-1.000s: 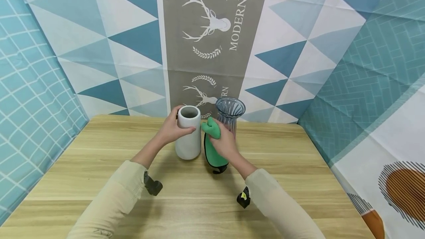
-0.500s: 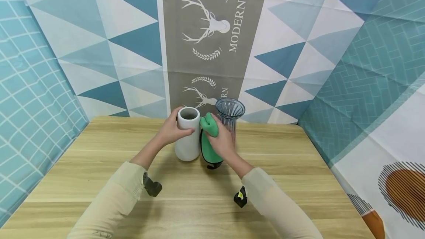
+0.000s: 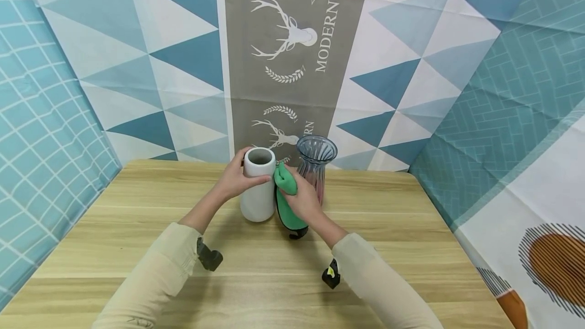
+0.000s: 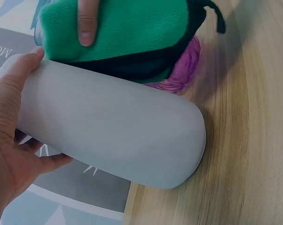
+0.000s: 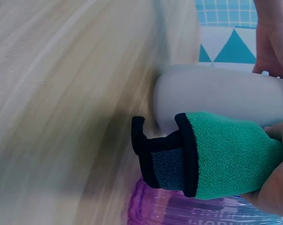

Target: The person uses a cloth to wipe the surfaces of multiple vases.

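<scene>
A white vase (image 3: 258, 199) stands upright on the table. My left hand (image 3: 238, 176) grips it near the rim, thumb in front and fingers around the far side. In my right hand (image 3: 307, 198) is a bunched green cloth (image 3: 287, 181) with black edging, held against or close beside the vase's right side; the head view does not settle which. In the right wrist view the cloth (image 5: 235, 154) shows a dark underside and a black hanging loop. A ribbed glass vase (image 3: 317, 149), bluish at the top and pink-purple lower down, stands behind my right hand, which partly hides it.
The wooden table (image 3: 256, 288) reaches back to a patterned cloth wall (image 3: 187, 70). More printed fabric (image 3: 516, 166) hangs at the right, and blue tile-pattern fabric (image 3: 41, 116) at the left. A black camera mount sits at each wrist.
The green cloth first shifts left and slightly up to the white vase, then dips a little lower with my right hand. My left hand and both vases stay almost in place.
</scene>
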{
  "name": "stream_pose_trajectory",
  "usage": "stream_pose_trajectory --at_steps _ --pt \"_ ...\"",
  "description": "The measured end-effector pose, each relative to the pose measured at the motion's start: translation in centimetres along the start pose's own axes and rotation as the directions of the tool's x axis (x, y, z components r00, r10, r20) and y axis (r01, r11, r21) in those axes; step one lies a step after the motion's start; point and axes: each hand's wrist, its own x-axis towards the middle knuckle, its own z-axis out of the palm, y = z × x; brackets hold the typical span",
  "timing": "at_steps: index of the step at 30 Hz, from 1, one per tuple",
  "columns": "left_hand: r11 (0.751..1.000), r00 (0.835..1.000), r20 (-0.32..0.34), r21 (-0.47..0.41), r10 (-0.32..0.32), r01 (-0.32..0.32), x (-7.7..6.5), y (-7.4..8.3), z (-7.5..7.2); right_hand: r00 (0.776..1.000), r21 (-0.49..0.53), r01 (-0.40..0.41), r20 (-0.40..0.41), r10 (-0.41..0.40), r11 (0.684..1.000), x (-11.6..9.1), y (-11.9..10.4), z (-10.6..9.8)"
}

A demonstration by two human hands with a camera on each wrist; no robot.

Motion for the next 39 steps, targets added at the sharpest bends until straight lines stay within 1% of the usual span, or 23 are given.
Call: stream_pose_trajectory --at_steps 5,9,12,15,19,23,27,31,35,39 --pt "1.0 1.0 -0.01 0.011 -0.01 0.01 0.0 0.2 0.0 0.999 -0.039 0.01 0.053 -0.007 0.999 -0.5 0.8 0.4" --pt "1.0 1.0 -0.005 0.014 -0.018 0.018 0.1 0.3 -0.1 0.993 -0.082 -0.004 0.115 0.014 0.997 -0.8 1.3 0.5" --pt "1.0 1.0 -0.001 0.011 -0.022 0.022 0.1 0.3 -0.1 0.987 -0.097 -0.021 0.157 0.036 0.995 -1.0 1.6 0.4" --pt "1.0 1.0 0.001 0.003 -0.022 0.022 0.1 0.2 0.0 0.984 -0.095 -0.019 0.172 0.035 0.995 -1.1 1.8 0.3" --pt "1.0 1.0 -0.002 -0.005 -0.01 0.01 0.1 0.2 0.1 0.991 -0.088 0.001 0.137 0.012 0.996 -1.0 1.8 0.1" --pt "1.0 1.0 -0.008 -0.021 0.009 -0.009 0.2 0.3 0.1 0.998 -0.072 0.014 0.066 -0.009 0.997 -0.7 1.6 -0.1" --pt "0.999 1.0 -0.016 -0.03 0.015 -0.016 0.2 0.3 0.1 1.0 -0.05 0.016 -0.007 -0.016 0.999 -0.3 1.2 -0.4" --pt "0.999 1.0 -0.023 -0.037 0.015 -0.016 0.2 0.3 0.1 0.998 -0.021 0.002 -0.065 -0.003 1.0 0.1 0.7 -0.5" --pt "0.999 1.0 -0.02 -0.043 0.022 -0.023 0.1 0.2 0.1 0.996 0.016 -0.013 -0.083 0.015 1.0 0.3 0.2 -0.7" --pt "0.999 1.0 -0.01 -0.036 0.022 -0.022 0.0 0.2 0.1 0.997 0.039 -0.018 -0.075 0.021 0.999 0.4 -0.2 -0.6"
